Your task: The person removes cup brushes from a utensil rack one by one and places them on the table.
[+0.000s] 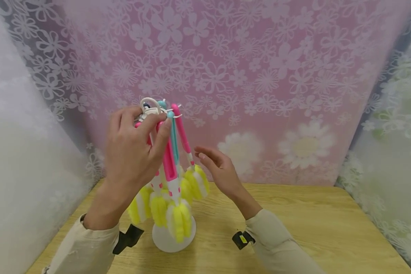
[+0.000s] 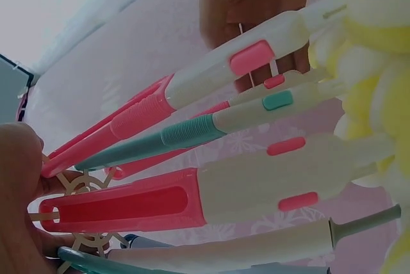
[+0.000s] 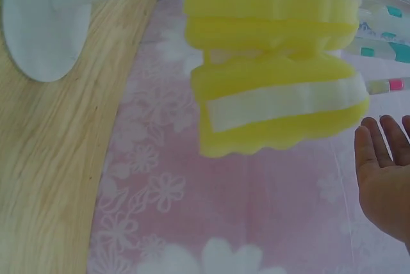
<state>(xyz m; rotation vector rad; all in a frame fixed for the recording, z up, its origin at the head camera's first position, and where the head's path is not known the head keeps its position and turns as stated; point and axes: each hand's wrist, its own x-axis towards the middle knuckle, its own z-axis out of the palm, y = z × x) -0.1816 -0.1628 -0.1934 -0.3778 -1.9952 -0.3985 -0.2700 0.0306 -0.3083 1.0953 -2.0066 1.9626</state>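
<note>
A white stand holds several sponge brushes hanging from the hooks of its top ring, with pink or teal handles and yellow-and-white sponge heads. At the ring, my left hand pinches the handle end of a front pink-handled sponge brush; in the left wrist view that end sits on a hook beside my thumb. My right hand is to the right of the brushes, fingers extended and lightly bent, holding nothing. Its fingertips are close to the rightmost sponge head in the right wrist view.
The stand's round base rests on a wood-grain table. A pink flowered curtain hangs behind the table, and pale flowered sheets flank both sides. A teal-handled brush hangs close behind the front pink one.
</note>
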